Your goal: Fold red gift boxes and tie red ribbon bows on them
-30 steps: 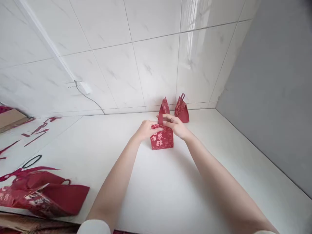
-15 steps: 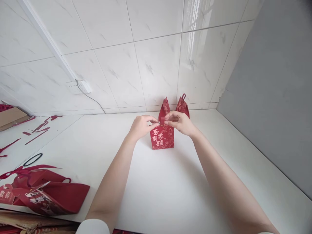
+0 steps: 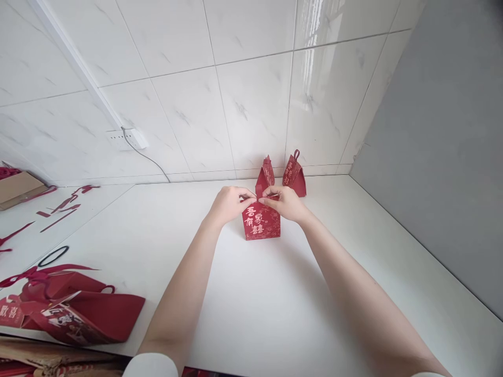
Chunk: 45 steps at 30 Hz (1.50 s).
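A small red gift box (image 3: 262, 222) with pale Chinese characters stands upright on the white table, its printed front facing me. A short red ribbon strap (image 3: 259, 190) sticks up at its top. My left hand (image 3: 231, 203) pinches the box's top edge at the left side of the strap, thumb against fingers. From the right, my right hand (image 3: 286, 203) pinches at the strap's base, with its fingertips almost meeting the left ones. The fingers hide part of the top edge and the exact grip.
Behind, two red gift boxes (image 3: 294, 177) stand near the tiled wall. Larger red packages (image 3: 113, 317) lie at the front left, beside a black ring (image 3: 54, 256). Red ribbon pieces (image 3: 66, 207) and a cardboard box (image 3: 21, 188) are farther left. A grey panel (image 3: 436, 146) borders the right.
My right hand has moved slightly left and down, from higher on the strap to its base. My left hand and the box have barely moved.
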Motion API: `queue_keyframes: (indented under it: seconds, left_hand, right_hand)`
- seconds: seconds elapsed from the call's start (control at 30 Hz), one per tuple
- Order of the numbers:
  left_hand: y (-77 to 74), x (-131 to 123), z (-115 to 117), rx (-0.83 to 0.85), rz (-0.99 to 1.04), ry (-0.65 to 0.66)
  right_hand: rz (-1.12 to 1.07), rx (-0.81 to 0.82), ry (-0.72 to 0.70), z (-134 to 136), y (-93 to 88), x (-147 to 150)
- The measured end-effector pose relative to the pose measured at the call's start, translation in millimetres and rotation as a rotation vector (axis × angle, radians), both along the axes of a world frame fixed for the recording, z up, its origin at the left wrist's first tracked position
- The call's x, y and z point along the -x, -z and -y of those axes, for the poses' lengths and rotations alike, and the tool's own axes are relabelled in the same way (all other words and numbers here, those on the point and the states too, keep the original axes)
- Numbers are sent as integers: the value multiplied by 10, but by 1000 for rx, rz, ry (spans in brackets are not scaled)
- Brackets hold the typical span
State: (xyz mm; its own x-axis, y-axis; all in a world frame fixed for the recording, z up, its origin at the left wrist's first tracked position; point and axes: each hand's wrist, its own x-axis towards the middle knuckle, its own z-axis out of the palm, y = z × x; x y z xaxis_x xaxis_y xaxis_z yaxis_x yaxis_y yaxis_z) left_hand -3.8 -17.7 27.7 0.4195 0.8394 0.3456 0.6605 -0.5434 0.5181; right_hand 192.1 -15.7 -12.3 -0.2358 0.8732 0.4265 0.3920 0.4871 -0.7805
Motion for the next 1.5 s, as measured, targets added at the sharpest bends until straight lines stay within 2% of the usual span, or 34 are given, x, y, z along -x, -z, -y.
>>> queue_keyframes:
  seconds: [0.13,0.27,0.4,0.47,0.53,0.63,0.7,0.77,0.87,0.97,1.13,1.27,1.5]
  left_hand:
    - [75,1,-65,31,67,28]
    - [75,20,-73,76,103,57]
    - [56,45,-84,145,141,126]
    - [109,47,-127,136,160,133]
    - [239,44,-201,74,224,80]
    - [569,50,-340,-9,411,-58]
    - [827,71,-424,34,525,-116]
    - [1051,106,-491,115,585,-149]
    - [1238,160,-552,278,661,-132]
    - [1250,190,-565,376,690,-79]
    - [1190,237,-561,586,767,108]
    - [1216,320,-616,616,840,60]
    - [1197,363,-626,589,772,50]
  right_hand:
    - [-53,72,2,-39,63,40]
    - [-109,115,-19,-42,60,24]
    - [-130,171,-119,-47,42,-62]
    - [-124,162,-162,-81,96,-87]
    - [-208,122,-137,-144,229,-73]
    - [-430,59,11,-266,554,7]
    - [-470,125,79,-342,787,60]
    - [-495,223,64,-402,972,87]
    - [-544,294,49,-452,1102,73]
    - [-538,304,15,-453,1091,28]
    - [-518,352,-108,-395,1014,-39]
    - [-538,345,-138,-397,1016,-52]
    - [-526,340,-158,-450,1034,-115]
